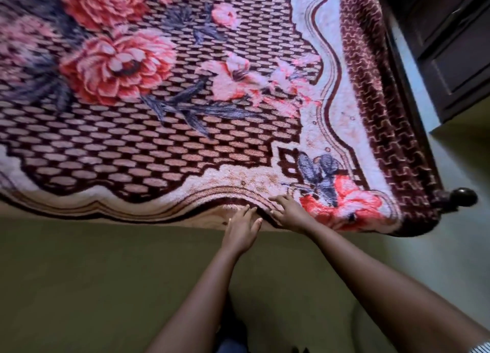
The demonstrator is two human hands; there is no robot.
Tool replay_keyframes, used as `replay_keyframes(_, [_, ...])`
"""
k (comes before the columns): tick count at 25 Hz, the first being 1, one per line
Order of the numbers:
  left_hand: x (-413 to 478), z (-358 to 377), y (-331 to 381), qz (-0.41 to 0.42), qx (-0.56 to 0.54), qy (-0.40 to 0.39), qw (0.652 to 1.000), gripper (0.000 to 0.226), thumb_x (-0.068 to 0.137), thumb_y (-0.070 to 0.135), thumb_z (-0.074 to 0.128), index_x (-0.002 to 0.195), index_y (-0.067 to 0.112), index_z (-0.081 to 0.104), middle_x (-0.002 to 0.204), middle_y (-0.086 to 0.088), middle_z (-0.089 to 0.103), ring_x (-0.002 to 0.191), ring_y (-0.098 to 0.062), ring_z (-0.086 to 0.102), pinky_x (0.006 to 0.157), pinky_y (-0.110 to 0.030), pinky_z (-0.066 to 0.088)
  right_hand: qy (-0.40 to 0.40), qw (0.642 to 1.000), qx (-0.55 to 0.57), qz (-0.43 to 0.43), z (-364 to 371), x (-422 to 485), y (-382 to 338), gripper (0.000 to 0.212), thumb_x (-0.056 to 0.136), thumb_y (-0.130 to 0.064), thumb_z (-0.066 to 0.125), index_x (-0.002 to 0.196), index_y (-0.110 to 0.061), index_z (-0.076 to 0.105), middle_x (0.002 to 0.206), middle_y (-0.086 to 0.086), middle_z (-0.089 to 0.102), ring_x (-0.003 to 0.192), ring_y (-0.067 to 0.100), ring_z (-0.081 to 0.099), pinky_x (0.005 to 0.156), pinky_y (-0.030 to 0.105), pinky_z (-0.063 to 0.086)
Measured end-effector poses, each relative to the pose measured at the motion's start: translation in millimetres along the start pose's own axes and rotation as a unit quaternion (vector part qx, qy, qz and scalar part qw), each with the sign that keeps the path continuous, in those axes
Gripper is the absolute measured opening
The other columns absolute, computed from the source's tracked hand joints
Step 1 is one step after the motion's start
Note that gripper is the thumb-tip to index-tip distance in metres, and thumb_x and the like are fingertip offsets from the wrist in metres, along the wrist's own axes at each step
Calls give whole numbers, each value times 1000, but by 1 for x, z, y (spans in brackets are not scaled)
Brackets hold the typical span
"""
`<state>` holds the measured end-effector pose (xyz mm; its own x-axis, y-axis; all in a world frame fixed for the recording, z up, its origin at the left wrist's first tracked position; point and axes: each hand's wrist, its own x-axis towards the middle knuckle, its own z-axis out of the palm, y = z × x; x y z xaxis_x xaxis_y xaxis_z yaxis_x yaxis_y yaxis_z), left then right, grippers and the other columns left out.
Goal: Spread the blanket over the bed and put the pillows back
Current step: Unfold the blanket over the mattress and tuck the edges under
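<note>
While standing at the near edge of the bed (201, 218), reaches both bare arms down to the blanket (164, 140). Finds the blanket spread flat across the whole visible top, dark checks with big red and pink flowers and a pale scalloped border along the near and right edges, draped over the right side. Holds the left hand (242, 228) open, fingers straight and close together, tips touching the bed's side just under a raised fold of the hem. Lays the right hand (289, 212) open just beside the left, fingers spread on top of the border, thumb pointing toward the fold, next to the red flower at the near right corner. Cannot tell whether the thumb goes under the cloth. Sees a dark round knob (464, 197) poking out past the near right corner, a dark cabinet (450, 55) beyond the right edge, and a green floor (106, 286) below the near edge.
</note>
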<state>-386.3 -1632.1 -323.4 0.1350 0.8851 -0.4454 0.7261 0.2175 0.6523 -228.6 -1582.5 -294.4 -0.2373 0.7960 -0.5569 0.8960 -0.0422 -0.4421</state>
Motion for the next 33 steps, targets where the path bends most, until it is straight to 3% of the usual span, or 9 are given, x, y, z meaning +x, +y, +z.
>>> replay_keyframes(4, [-30, 5, 26, -7, -87, 2, 996, 40, 98, 28, 45, 136, 15, 46, 146, -6, 40, 135, -18, 35, 109, -27, 26, 52, 990, 117, 56, -27, -42, 22, 38, 92, -15, 54, 130, -11, 52, 134, 10, 52, 117, 23, 53, 90, 20, 37])
replay_keyframes(9, [-35, 27, 84, -8, -158, 14, 987, 38, 97, 23, 48, 132, 10, 49, 136, -9, 51, 124, -19, 47, 95, -20, 34, 118, 954, 254, 110, -76, -72, 80, 35, 93, -9, 52, 127, -9, 53, 124, 13, 59, 101, 20, 56, 79, 30, 45])
replay_keyframes(13, [-29, 58, 154, -7, -172, 26, 985, 38, 96, 20, 49, 132, 8, 50, 135, -9, 52, 123, -20, 49, 95, -21, 35, 142, 941, 294, 86, -125, -101, 140, 27, 93, -10, 50, 119, -16, 57, 110, 5, 63, 81, 10, 54, 63, 20, 40])
replay_keyframes(18, [-22, 119, 235, 24, -184, 27, 982, 33, 94, 12, 52, 127, 8, 55, 129, -8, 57, 119, -18, 52, 93, -18, 36, 175, 931, 313, 67, -179, -141, 220, 26, 94, -11, 51, 118, -13, 61, 108, 7, 65, 76, 13, 56, 64, 23, 49])
replay_keyframes(21, [-17, 154, 268, 24, -209, 24, 977, 31, 93, 10, 53, 124, 9, 57, 128, -9, 58, 116, -19, 55, 96, -24, 40, 176, 956, 223, 70, -213, -150, 264, 25, 95, -21, 51, 115, -21, 64, 105, -1, 63, 90, 15, 60, 78, 29, 49])
replay_keyframes(26, [3, 196, 301, 21, -187, 12, 982, 27, 92, 11, 55, 119, 11, 61, 116, 0, 61, 101, -5, 57, 81, -5, 41, 110, 990, 89, -2, -253, -129, 314, 23, 94, -22, 51, 113, -25, 65, 113, -2, 66, 93, 14, 65, 85, 35, 55])
replay_keyframes(29, [38, 216, 318, 26, -195, 4, 980, 23, 91, 12, 58, 110, 25, 61, 113, 2, 63, 93, 8, 57, 95, -22, 45, 71, 995, -13, -61, -281, -108, 337, 24, 94, -17, 52, 114, -19, 66, 115, 1, 65, 100, 15, 62, 88, 25, 49])
replay_keyframes(31, [60, 222, 332, 8, -186, 15, 982, 25, 91, 13, 57, 113, 25, 60, 116, 1, 62, 102, -3, 59, 99, -28, 43, 57, 991, -65, -102, -301, -97, 349, 24, 94, -15, 52, 114, -15, 66, 115, 5, 64, 102, 17, 60, 86, 22, 46])
replay_keyframes(33, [80, 222, 354, -13, -172, 23, 985, 28, 93, 14, 55, 120, 17, 59, 122, -2, 60, 110, -13, 57, 96, -22, 41, 33, 982, -113, -150, -326, -85, 362, 23, 94, -14, 52, 111, -15, 68, 112, 5, 65, 100, 20, 62, 84, 26, 48])
